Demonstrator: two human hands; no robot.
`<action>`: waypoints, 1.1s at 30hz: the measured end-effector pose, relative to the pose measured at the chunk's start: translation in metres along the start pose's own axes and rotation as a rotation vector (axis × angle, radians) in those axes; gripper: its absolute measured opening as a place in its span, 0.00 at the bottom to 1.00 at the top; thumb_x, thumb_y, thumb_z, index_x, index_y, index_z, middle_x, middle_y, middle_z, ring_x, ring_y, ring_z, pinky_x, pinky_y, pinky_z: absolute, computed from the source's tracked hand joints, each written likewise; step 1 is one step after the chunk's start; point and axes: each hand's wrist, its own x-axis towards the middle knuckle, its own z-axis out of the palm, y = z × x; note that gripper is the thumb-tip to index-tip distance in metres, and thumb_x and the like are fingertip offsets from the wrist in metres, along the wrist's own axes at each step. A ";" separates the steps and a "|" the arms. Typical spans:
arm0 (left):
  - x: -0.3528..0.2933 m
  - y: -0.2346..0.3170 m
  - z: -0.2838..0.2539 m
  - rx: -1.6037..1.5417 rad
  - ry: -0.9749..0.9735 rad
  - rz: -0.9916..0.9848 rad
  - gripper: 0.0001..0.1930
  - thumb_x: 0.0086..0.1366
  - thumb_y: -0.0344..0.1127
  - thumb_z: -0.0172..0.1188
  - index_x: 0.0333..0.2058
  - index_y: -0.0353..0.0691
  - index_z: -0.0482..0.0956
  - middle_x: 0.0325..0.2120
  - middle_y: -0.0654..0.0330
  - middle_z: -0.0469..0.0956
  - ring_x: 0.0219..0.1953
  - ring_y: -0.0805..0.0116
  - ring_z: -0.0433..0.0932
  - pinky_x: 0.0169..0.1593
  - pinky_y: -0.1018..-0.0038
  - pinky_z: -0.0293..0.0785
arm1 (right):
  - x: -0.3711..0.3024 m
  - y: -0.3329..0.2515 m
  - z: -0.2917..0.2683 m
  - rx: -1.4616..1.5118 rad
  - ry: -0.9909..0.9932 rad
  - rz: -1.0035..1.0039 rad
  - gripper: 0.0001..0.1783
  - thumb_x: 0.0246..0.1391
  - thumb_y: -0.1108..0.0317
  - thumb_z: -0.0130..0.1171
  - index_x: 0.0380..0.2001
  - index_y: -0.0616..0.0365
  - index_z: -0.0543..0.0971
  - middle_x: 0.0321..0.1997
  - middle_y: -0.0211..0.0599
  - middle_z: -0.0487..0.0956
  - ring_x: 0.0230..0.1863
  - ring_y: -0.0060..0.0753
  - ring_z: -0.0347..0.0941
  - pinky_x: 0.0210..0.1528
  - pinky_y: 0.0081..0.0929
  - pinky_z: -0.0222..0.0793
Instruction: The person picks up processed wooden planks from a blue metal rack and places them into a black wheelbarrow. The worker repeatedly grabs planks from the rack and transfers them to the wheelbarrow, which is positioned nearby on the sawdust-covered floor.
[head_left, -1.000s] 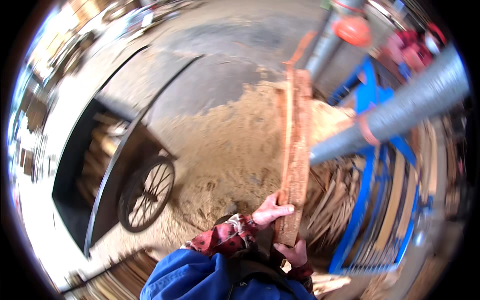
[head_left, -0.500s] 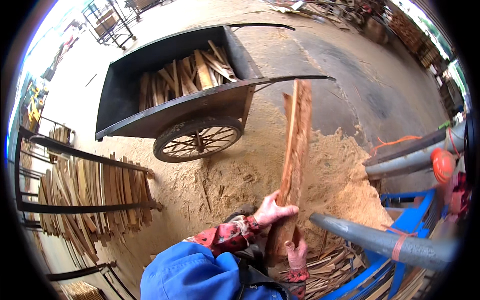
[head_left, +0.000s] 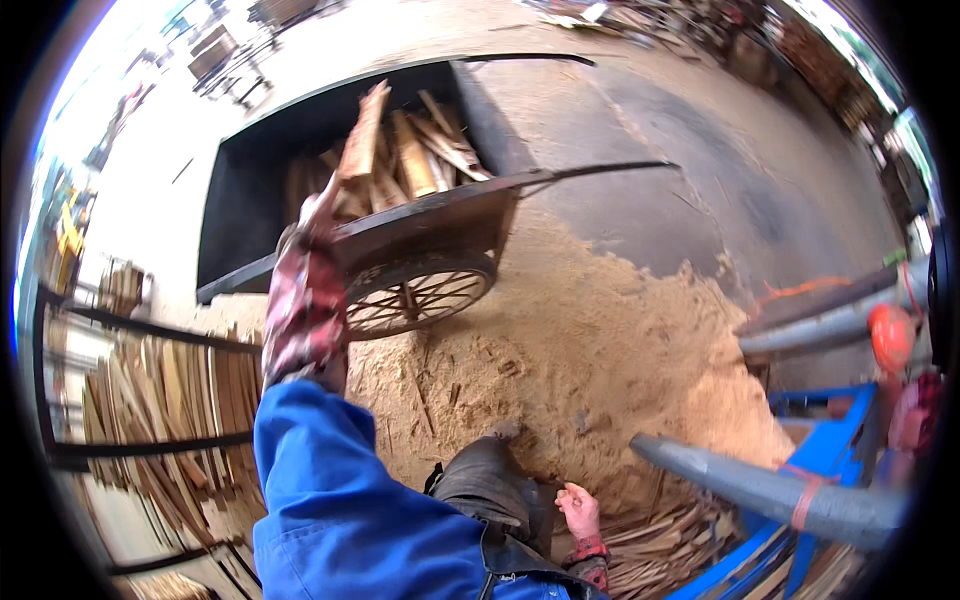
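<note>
Left of upper center, the left hand [head_left: 318, 212] is at the lower end of a tilted board [head_left: 362, 135] over the cart [head_left: 440, 212]; blur hides any grip. At bottom center, the right hand [head_left: 579, 510] curls loosely, contents unclear.

One head-worn fisheye camera looked steeply down past the wearer's near blue sleeve [head_left: 325, 480] toward the cart [head_left: 445, 222] beyond.

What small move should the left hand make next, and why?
Probably lower the flat brown wooden board onto the pale wooden pieces in the dark, spoke-wheeled cart: the left hand reaches over the cart's near side to the board's near end, and the board appears tilted over the pieces.
</note>
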 end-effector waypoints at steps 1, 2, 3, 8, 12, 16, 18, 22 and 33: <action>0.013 -0.041 -0.009 0.068 0.067 0.018 0.26 0.65 0.60 0.50 0.40 0.41 0.77 0.28 0.59 0.77 0.33 0.63 0.79 0.35 0.63 0.77 | 0.006 0.005 0.000 0.009 0.010 0.046 0.19 0.56 0.68 0.60 0.48 0.67 0.74 0.35 0.35 0.79 0.33 0.23 0.78 0.34 0.21 0.74; 0.018 -0.085 -0.018 0.109 0.079 0.022 0.25 0.65 0.60 0.50 0.41 0.42 0.77 0.30 0.59 0.77 0.34 0.62 0.78 0.37 0.62 0.77 | 0.002 0.009 0.002 0.031 0.019 0.094 0.19 0.56 0.67 0.61 0.47 0.66 0.75 0.34 0.34 0.79 0.34 0.23 0.77 0.34 0.20 0.74; 0.024 -0.131 -0.012 0.084 0.026 -0.023 0.24 0.65 0.59 0.50 0.41 0.43 0.77 0.32 0.59 0.77 0.36 0.61 0.78 0.38 0.61 0.76 | 0.002 0.005 0.003 0.030 0.042 0.121 0.18 0.55 0.67 0.62 0.47 0.66 0.75 0.34 0.34 0.80 0.34 0.22 0.77 0.35 0.20 0.74; -0.084 -0.410 0.018 -0.206 -0.457 -0.738 0.20 0.65 0.57 0.50 0.43 0.48 0.74 0.41 0.60 0.76 0.45 0.58 0.75 0.46 0.55 0.73 | -0.005 -0.081 0.006 -0.140 0.208 0.142 0.18 0.52 0.63 0.66 0.41 0.64 0.77 0.27 0.33 0.78 0.29 0.23 0.75 0.32 0.24 0.71; -0.175 -0.473 0.090 0.200 -0.770 -1.106 0.20 0.68 0.54 0.46 0.47 0.46 0.70 0.50 0.50 0.71 0.51 0.49 0.72 0.52 0.50 0.71 | -0.018 -0.110 0.000 -0.023 0.388 0.205 0.18 0.52 0.59 0.64 0.39 0.62 0.78 0.27 0.37 0.77 0.27 0.31 0.74 0.32 0.29 0.71; -0.225 -0.424 0.201 0.519 -0.996 -1.091 0.13 0.68 0.40 0.51 0.38 0.34 0.71 0.41 0.42 0.75 0.40 0.46 0.77 0.34 0.57 0.77 | -0.069 -0.076 -0.001 -0.107 0.411 0.308 0.19 0.51 0.58 0.65 0.38 0.62 0.78 0.29 0.39 0.77 0.29 0.33 0.74 0.35 0.30 0.71; -0.181 -0.447 0.237 0.833 -1.245 -0.787 0.25 0.69 0.53 0.40 0.52 0.38 0.69 0.55 0.39 0.66 0.55 0.39 0.68 0.51 0.45 0.70 | -0.079 -0.088 0.000 -0.052 0.516 0.335 0.19 0.51 0.57 0.65 0.39 0.62 0.78 0.30 0.39 0.77 0.30 0.34 0.75 0.35 0.29 0.71; -0.183 -0.419 0.336 0.619 -1.177 -0.798 0.08 0.64 0.32 0.57 0.37 0.35 0.70 0.25 0.51 0.76 0.26 0.55 0.78 0.25 0.66 0.76 | -0.118 -0.109 0.005 0.104 0.858 0.418 0.20 0.51 0.58 0.65 0.41 0.62 0.78 0.31 0.40 0.78 0.32 0.33 0.77 0.36 0.28 0.72; -0.366 -0.452 0.454 0.501 -1.620 -0.981 0.04 0.64 0.28 0.55 0.32 0.35 0.69 0.22 0.58 0.70 0.21 0.69 0.69 0.23 0.75 0.68 | -0.230 -0.061 -0.014 0.101 1.204 0.565 0.18 0.53 0.61 0.63 0.42 0.64 0.79 0.31 0.41 0.81 0.34 0.30 0.78 0.37 0.26 0.73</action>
